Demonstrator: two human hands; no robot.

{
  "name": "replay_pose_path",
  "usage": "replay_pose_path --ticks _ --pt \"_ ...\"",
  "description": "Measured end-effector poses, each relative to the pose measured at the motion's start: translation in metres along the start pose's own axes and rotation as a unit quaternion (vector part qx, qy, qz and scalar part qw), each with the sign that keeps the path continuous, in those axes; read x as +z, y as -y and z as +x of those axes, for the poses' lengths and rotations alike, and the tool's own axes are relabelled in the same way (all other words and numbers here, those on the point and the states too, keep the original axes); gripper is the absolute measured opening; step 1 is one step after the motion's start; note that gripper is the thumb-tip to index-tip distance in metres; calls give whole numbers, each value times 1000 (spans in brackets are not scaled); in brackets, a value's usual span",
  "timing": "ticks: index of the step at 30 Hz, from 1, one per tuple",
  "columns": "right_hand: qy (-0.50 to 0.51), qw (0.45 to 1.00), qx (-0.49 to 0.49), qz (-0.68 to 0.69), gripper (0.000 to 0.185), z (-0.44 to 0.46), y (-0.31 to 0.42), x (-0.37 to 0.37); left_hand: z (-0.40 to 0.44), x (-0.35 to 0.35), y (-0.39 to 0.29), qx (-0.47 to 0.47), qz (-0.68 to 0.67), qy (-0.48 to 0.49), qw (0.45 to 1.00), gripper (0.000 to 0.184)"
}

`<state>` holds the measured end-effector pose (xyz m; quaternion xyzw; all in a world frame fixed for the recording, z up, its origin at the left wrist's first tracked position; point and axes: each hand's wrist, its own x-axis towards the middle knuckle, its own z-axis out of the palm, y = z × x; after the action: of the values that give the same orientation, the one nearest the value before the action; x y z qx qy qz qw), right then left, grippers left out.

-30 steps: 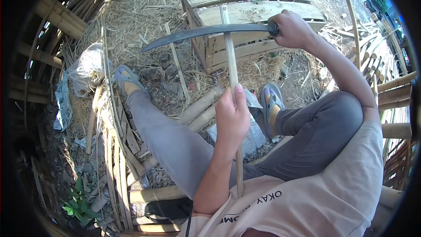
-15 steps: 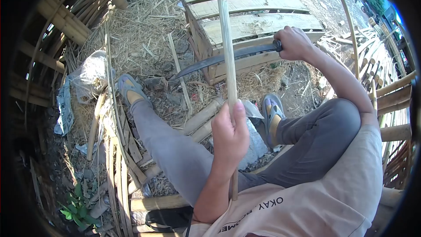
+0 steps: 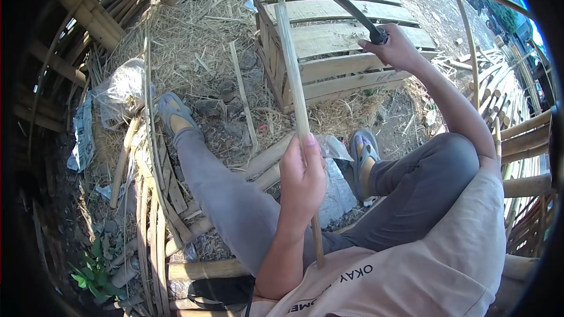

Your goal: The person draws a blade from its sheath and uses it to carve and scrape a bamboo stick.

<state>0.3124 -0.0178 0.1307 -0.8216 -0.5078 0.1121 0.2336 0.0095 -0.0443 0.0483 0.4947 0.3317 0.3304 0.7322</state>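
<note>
My left hand (image 3: 303, 179) is closed around a pale split bamboo stick (image 3: 293, 64), its thumb lying along the wood. The stick stands nearly upright, its lower end against my shirt and its upper end in front of the crate. Farther off to the right, my right hand (image 3: 398, 48) grips a machete (image 3: 346, 4) by its dark handle. The long dark blade rises up and left over the crate, apart from the stick. Its tip runs out of the top of the view.
A slatted wooden crate (image 3: 335, 38) stands ahead on straw-strewn ground (image 3: 200, 29). Cut bamboo poles (image 3: 499, 82) are piled at the right. Bamboo strips (image 3: 154, 240) and a clear plastic bag (image 3: 121, 94) lie at the left. My sandalled feet rest either side.
The machete has swung from lying across the stick, pointing left, to pointing up and away over the crate. The stick's top has tilted a little left.
</note>
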Motion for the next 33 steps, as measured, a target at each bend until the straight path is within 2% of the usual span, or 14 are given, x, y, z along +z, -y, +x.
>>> replay_pose_path --ticks 3,8,9,11,12,14,18,19,21,24,27,28,31,33 --pt "-59 984 -145 -80 54 0 1 4 0 1 0 -12 13 1 1000 32" --pt "0 967 -189 -174 34 -7 22 1 -2 12 15 62 98 14 993 33" --pt "-6 964 -190 -186 32 -9 24 0 -4 18 19 69 119 9 990 33" --pt "-32 956 -210 -202 13 -8 19 -4 -13 30 28 81 158 -2 984 34" --pt "-49 950 -219 -216 10 -8 19 -7 -17 33 17 74 179 7 981 28" --pt "-77 945 -237 -212 13 -7 16 -9 -20 35 19 84 190 8 978 31" --pt "-56 958 -190 -209 17 -5 11 -17 -25 32 17 91 209 1 974 26" --pt "-98 952 -201 -211 16 -1 2 -18 -24 33 16 76 221 8 972 26" --pt "-97 947 -193 -239 17 -2 -5 -17 -22 32 15 46 242 16 969 25" --pt "-37 947 -187 -258 17 -18 9 -14 -14 33 32 95 223 9 970 32" --pt "-12 947 -182 -264 16 -14 17 -19 -21 35 32 68 181 24 981 32" --pt "-106 939 -243 -221 12 -4 -6 -13 -21 34 29 56 183 21 981 31" --pt "-81 963 -179 -183 13 -4 -12 -13 -16 34 23 43 179 13 983 28" --pt "-44 957 -192 -215 12 -13 -4 -15 -14 35 31 52 168 8 984 28"
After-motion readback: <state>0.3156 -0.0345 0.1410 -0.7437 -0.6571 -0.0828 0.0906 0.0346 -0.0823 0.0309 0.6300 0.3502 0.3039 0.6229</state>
